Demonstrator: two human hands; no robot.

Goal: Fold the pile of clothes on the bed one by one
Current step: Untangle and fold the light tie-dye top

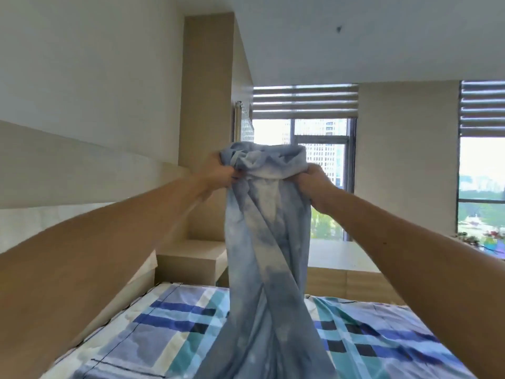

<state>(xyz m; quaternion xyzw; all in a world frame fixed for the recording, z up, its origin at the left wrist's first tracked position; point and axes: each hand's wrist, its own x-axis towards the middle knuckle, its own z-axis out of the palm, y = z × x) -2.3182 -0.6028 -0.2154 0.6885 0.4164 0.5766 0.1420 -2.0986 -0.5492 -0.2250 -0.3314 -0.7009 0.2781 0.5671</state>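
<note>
— What is lying closest to us?

— We are looking down on the bed [153, 326]. Its sheet, checked in blue, teal and white, is spreading out below us. The lower end of the mottled blue-grey garment [266, 242] is hanging down in front of it and running out of view.

— And how are we holding it?

— We are holding it up before us with both arms stretched out. Our left hand [218, 175] is gripping the left side of the bunched top edge, fingers curled tight into the cloth. Our right hand [314, 184] is gripping the right side the same way. The cloth is hanging twisted below them.

— And farther off?

— A low wooden ledge [191, 258] is sitting past the bed's end. Behind it the window [322, 151], under half-lowered blinds [304, 101], is showing tall buildings.
</note>
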